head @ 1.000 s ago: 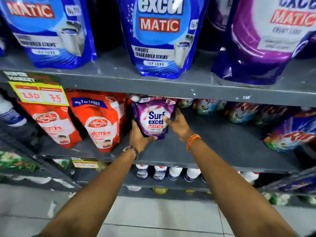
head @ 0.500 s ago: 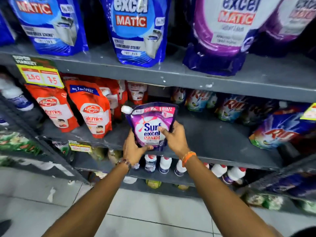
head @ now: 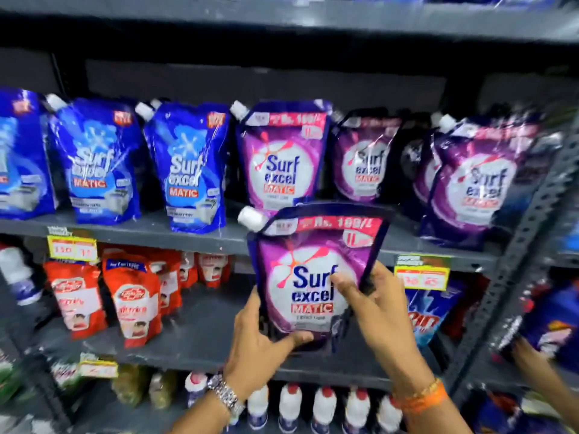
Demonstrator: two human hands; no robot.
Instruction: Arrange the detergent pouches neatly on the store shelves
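The upper shelf (head: 219, 238) is stocked in colour blocks, blue pouches (head: 188, 167) up and left of the grip, purple pouches (head: 282, 158) directly above it, so like goes with like. A purple detergent pouch (head: 313, 277) is held upright in front of that shelf's edge, label outward (probably so it can be set facing shoppers). Its lower left corner is cupped by the left hand (head: 257, 346), thumb under the base to carry the weight. Its right edge is pinched by the right hand (head: 376, 311), fingers across the label, likely to steady the slack film.
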